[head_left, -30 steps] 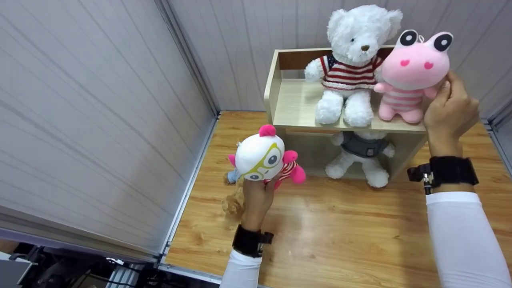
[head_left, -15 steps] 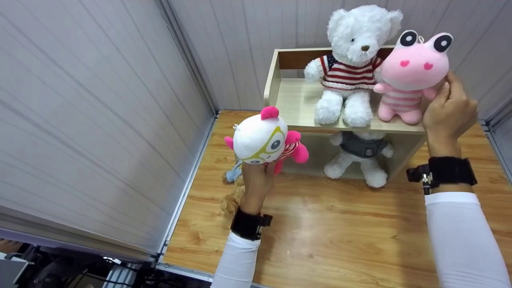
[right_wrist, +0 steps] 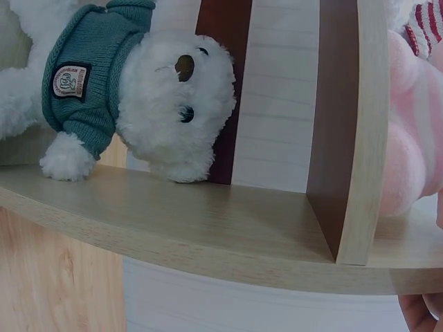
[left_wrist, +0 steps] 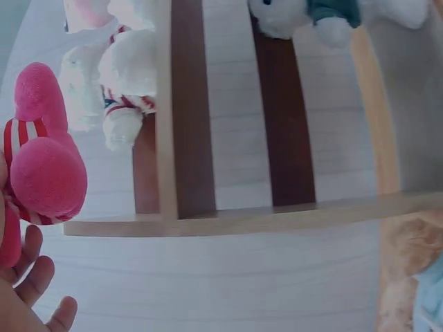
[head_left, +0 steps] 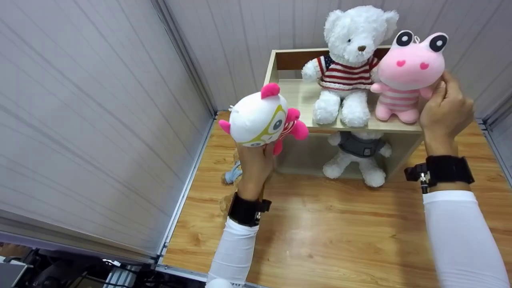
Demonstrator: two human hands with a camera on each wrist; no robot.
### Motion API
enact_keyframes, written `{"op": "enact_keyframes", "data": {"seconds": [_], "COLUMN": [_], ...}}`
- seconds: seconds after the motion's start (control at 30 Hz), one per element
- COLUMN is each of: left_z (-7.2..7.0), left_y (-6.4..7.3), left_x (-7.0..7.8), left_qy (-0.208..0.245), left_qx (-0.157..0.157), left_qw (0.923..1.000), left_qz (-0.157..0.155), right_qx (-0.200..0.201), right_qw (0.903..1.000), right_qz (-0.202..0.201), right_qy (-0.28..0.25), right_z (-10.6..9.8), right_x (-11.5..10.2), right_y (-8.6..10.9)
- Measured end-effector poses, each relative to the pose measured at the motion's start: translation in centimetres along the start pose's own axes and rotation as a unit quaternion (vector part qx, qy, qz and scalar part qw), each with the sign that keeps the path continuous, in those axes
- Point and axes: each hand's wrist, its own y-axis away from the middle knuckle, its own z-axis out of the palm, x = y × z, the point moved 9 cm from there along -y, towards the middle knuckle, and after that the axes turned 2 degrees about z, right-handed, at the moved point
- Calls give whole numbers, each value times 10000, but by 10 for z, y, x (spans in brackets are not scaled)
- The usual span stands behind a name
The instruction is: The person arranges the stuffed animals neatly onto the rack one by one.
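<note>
My left hand [head_left: 255, 166] grips a plush toy [head_left: 256, 120] with a white head, yellow glasses and pink limbs, raised in front of the shelf's left part. Its pink feet and striped body show in the left wrist view beside my fingers [left_wrist: 36, 280]. On the top shelf at the right sits a pink plush frog [head_left: 412, 68] with heart-shaped nostrils. My right hand [head_left: 448, 110] holds its side, thumb in front and fingers partly hidden behind. Leaning close to the frog, a white teddy bear [head_left: 348, 76] in a striped sweater sits upright on the same board.
The wooden shelf [head_left: 294, 90] stands against the panelled wall. In its lower compartment sits another white bear [right_wrist: 166, 104] in a dark teal sweater. A brown plush in light blue [left_wrist: 415, 256] lies on the floor at the left, mostly behind my left arm in the head view.
My left hand has risen with the white-headed plush toy, from below the top board to about its height. The frog and my right hand stay at the shelf's right end.
</note>
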Motion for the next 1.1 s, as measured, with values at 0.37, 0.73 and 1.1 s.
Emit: {"op": "enact_keyframes", "data": {"seconds": [0.37, 0.73, 1.1], "left_z": [8, 12, 18], "left_y": [-22, -43, -70], "left_x": [3, 7, -3], "left_qy": [-255, -105, -503], "left_qx": [-418, -674, -824], "left_qw": [9985, 9971, 9937], "left_qz": [-227, -348, -571], "right_qx": [52, 83, -37], "right_qw": [10000, 9998, 10000], "right_qz": [-58, -171, 28], "right_qy": [-49, -78, -6], "right_z": [1, 0, 0], "right_x": [-1, -4, 0], "right_y": [1, 2, 1]}}
